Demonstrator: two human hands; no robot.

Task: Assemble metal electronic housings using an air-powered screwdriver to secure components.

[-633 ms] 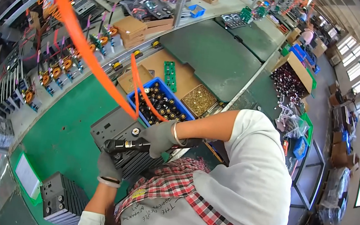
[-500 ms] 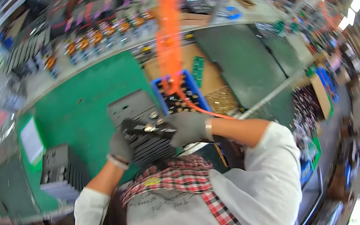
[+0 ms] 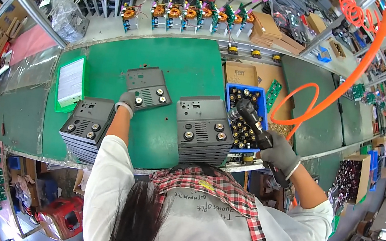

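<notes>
My gloved left hand [image 3: 128, 100] grips the near left corner of a single dark grey metal panel [image 3: 146, 79], which lies on the green mat with round metal connectors fitted in it. In my gloved right hand [image 3: 280, 153] is a black pneumatic driver [image 3: 257, 127], its head over a blue bin [image 3: 228, 91] of small black-and-brass connectors [image 3: 246, 129]. Between my hands stands a stack of similar panels [image 3: 203, 122]; the top one bears three connectors. Another panel stack [image 3: 87, 121] sits left of my left forearm, close to the table's front edge.
A green-framed tray with white sheets [image 3: 71, 83] lies at the left. An orange air hose [image 3: 347, 87] loops over the right side. Circuit boards with copper coils [image 3: 189, 14] line the back shelf. A cardboard box [image 3: 240, 74] sits behind the bin.
My hands were together at the middle panel stack with the driver. Now they are apart: the left grips a panel farther left, the right holds the driver over the bin. My view has turned.
</notes>
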